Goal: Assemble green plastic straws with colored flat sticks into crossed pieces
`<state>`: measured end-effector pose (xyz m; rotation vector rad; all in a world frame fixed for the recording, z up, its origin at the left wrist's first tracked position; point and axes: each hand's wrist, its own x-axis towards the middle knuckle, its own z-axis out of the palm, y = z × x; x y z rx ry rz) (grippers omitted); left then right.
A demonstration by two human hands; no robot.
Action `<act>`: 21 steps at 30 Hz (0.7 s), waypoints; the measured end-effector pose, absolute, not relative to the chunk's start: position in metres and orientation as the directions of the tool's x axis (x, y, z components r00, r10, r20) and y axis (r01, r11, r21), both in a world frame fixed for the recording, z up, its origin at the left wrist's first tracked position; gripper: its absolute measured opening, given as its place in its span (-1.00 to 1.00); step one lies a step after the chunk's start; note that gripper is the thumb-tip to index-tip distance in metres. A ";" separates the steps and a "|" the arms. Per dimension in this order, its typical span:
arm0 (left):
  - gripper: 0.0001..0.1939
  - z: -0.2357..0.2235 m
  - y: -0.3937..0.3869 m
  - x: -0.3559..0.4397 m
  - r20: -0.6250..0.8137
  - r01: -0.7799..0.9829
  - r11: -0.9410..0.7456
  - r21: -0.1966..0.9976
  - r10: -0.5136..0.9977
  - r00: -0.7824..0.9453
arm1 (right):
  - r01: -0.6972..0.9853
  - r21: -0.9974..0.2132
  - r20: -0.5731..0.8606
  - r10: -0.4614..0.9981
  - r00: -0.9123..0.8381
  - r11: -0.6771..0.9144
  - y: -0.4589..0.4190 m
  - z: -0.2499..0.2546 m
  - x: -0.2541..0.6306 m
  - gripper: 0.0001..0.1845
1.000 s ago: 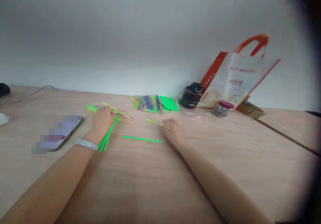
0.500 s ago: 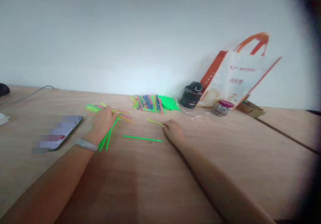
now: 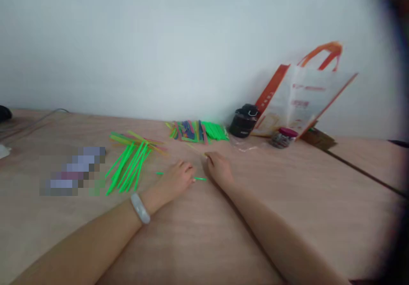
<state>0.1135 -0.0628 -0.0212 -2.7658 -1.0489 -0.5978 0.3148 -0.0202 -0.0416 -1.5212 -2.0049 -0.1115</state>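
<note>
My left hand [image 3: 179,177] is over a single thin green straw [image 3: 200,179] lying on the table, its fingers curled down around the straw's middle. Both ends of that straw stick out past the hand. My right hand [image 3: 220,170], close beside it, pinches a thin yellow straw [image 3: 197,151] that points away to the upper left. To the left lies a spread of loose green straws [image 3: 129,168]. Behind these is a pile of yellow, orange and pink straws [image 3: 137,139].
At the wall lie multicoloured strips [image 3: 188,131] and a green bundle [image 3: 215,130]. A black bottle [image 3: 244,121], a pink-lidded jar [image 3: 283,138] and a white-and-orange bag [image 3: 303,97] stand right of them. A blurred-out phone [image 3: 76,170] lies left. A cable [image 3: 47,116] runs behind it.
My left hand has moved right and nearer, from the multicoloured pile to the single green straw, uncovering the loose green straws. My right hand has shifted slightly, still pinching the yellow straw.
</note>
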 end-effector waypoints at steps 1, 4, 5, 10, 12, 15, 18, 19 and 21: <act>-0.79 -0.025 -0.065 0.120 0.395 0.643 -0.765 0.028 0.600 0.696 | 0.890 -0.290 0.519 0.839 -0.163 0.353 -0.022 -0.041 0.313 -0.68; -0.82 -0.031 -0.065 0.129 0.371 0.631 -0.775 0.031 0.595 0.713 | 0.864 -0.309 0.536 0.823 -0.186 0.397 -0.026 -0.042 0.307 -0.66; -0.83 -0.032 -0.064 0.129 0.360 0.627 -0.779 0.030 0.593 0.720 | 0.854 -0.319 0.541 0.819 -0.192 0.411 -0.027 -0.042 0.306 -0.65; -0.82 -0.031 -0.063 0.128 0.365 0.629 -0.777 0.025 0.593 0.718 | 0.795 -0.421 0.547 0.821 -0.161 0.437 -0.028 -0.043 0.304 -0.65; -0.83 -0.030 -0.064 0.126 0.401 0.647 -0.760 0.053 0.610 0.684 | 0.744 -0.505 0.546 0.830 -0.116 0.436 -0.028 -0.043 0.303 -0.66; -0.81 -0.027 -0.066 0.122 0.481 0.669 -0.728 0.149 0.644 0.595 | 0.640 -0.645 0.509 0.859 -0.047 0.417 -0.031 -0.042 0.301 -0.70; -0.76 -0.024 -0.064 0.115 0.538 0.673 -0.697 0.249 0.677 0.502 | 0.533 -0.765 0.402 0.915 -0.040 0.360 -0.037 -0.038 0.295 -0.74; -0.74 -0.024 -0.063 0.113 0.546 0.672 -0.687 0.277 0.688 0.478 | 0.494 -0.801 0.363 0.931 -0.046 0.337 -0.039 -0.037 0.292 -0.75; -0.73 -0.024 -0.061 0.109 0.555 0.662 -0.680 0.314 0.697 0.453 | 0.408 -0.865 0.296 0.954 -0.052 0.291 -0.043 -0.035 0.287 -0.75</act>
